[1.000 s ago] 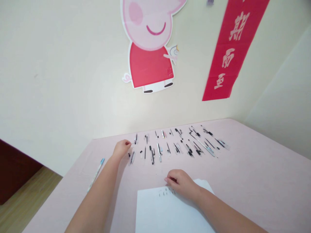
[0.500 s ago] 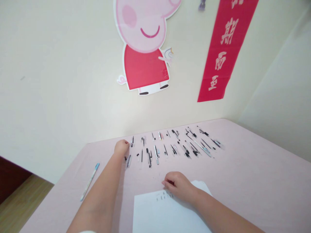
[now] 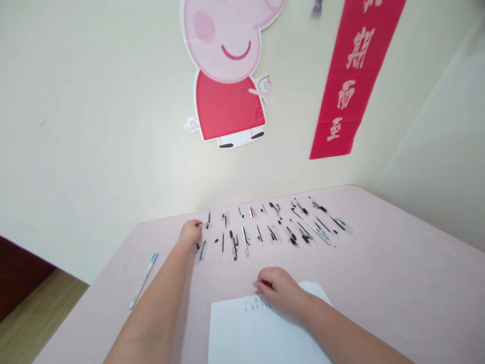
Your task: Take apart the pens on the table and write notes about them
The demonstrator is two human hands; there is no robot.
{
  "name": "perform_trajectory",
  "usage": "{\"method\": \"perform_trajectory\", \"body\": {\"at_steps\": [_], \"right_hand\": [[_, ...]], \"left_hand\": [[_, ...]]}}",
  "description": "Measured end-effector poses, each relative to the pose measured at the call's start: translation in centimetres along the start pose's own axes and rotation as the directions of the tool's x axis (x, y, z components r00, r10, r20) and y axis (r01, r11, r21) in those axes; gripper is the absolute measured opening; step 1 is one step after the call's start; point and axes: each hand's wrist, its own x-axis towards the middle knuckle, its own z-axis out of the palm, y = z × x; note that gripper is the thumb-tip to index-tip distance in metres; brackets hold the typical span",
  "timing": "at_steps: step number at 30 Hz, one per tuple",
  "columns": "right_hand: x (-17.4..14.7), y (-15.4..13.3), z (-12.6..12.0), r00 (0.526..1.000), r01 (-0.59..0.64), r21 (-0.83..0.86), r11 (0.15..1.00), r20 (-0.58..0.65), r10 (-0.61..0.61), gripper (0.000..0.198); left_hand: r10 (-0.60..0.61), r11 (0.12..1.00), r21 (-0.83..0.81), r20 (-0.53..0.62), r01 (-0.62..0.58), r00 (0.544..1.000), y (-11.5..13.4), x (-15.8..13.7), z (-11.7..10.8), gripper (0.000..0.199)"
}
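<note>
My left hand [image 3: 190,233] reaches to the far left of the laid-out pen parts. Its thumb and finger are pinched at a small clear plastic pen part [image 3: 204,225], close to a thin black refill [image 3: 208,218]. Just below that hand lies a clear pen barrel [image 3: 203,251]. My right hand [image 3: 278,288] rests with curled fingers over the top edge of a white sheet of paper [image 3: 242,338]. Anything inside those fingers is hidden. Small dark marks show on the paper beside it.
Several taken-apart pens, with black caps [image 3: 233,244], refills and barrels, lie in two rough rows towards the wall. A pen with a blue cap [image 3: 144,281] lies left of my left forearm. A pink cloth [image 3: 397,283] covers the table. The wall carries a pig cutout [image 3: 231,108] and a red banner [image 3: 344,96].
The view has shifted slightly, moving everything a little to the right. My left fingertips now show the clear part more plainly. My right hand keeps its place on the paper.
</note>
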Motion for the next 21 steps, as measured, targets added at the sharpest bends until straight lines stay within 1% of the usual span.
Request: {"method": "perform_trajectory", "body": {"at_steps": [3,6,8,10,12,14,15,16,17,18,21], "right_hand": [[0.0,-0.1,-0.1,1.0,-0.006,0.006,1.0,0.003,0.006,0.027],[0.0,-0.3,-0.2,1.0,0.003,0.005,1.0,0.005,-0.003,0.027],[-0.1,-0.3,-0.3,1.0,0.013,0.005,1.0,0.002,-0.013,0.026],[-0.1,-0.3,-0.3,1.0,0.012,0.005,1.0,0.0,-0.012,0.025],[-0.1,-0.3,-0.2,1.0,-0.002,0.008,1.0,-0.004,0.002,0.023],[-0.1,-0.3,-0.1,1.0,-0.017,0.007,1.0,-0.016,0.018,0.02],[-0.1,-0.3,-0.1,0.999,-0.022,0.004,1.0,-0.026,0.022,0.018],[0.0,-0.3,-0.1,0.999,-0.023,0.001,1.0,-0.034,0.023,0.017],[0.0,-0.3,-0.1,0.999,-0.022,-0.001,1.0,-0.038,0.022,0.016],[0.0,-0.3,-0.1,0.999,-0.019,0.001,1.0,-0.039,0.019,0.015],[0.0,-0.2,-0.1,0.999,-0.004,0.023,1.0,-0.043,0.005,0.01]], "left_hand": [[-0.011,0.999,-0.038,-0.062,0.009,0.998,0.4,-1.0,-0.3,0.028],[-0.023,0.997,-0.082,-0.166,0.009,0.986,1.5,-2.6,-1.1,0.023],[-0.007,0.993,-0.118,-0.23,-0.021,0.973,2.8,-4.4,-1.6,0.027],[0.046,0.984,-0.155,-0.256,-0.088,0.966,4.7,-7.0,-1.9,0.029],[0.138,0.963,-0.195,-0.225,-0.184,0.964,6.9,-10.5,-1.7,0.026],[0.256,0.927,-0.242,-0.156,-0.288,0.954,9.0,-14.5,-1.2,0.02],[0.365,0.876,-0.306,-0.081,-0.372,0.927,9.9,-16.5,-0.8,0.018],[0.438,0.838,-0.356,-0.011,-0.413,0.899,10.6,-18.5,-0.4,0.015],[0.478,0.821,-0.38,0.051,-0.426,0.877,11.2,-20.2,0.1,0.016],[0.493,0.819,-0.391,0.105,-0.42,0.864,11.5,-21.6,0.6,0.016],[0.489,0.833,-0.388,0.184,-0.394,0.853,11.6,-24.3,2.2,0.013]]}}
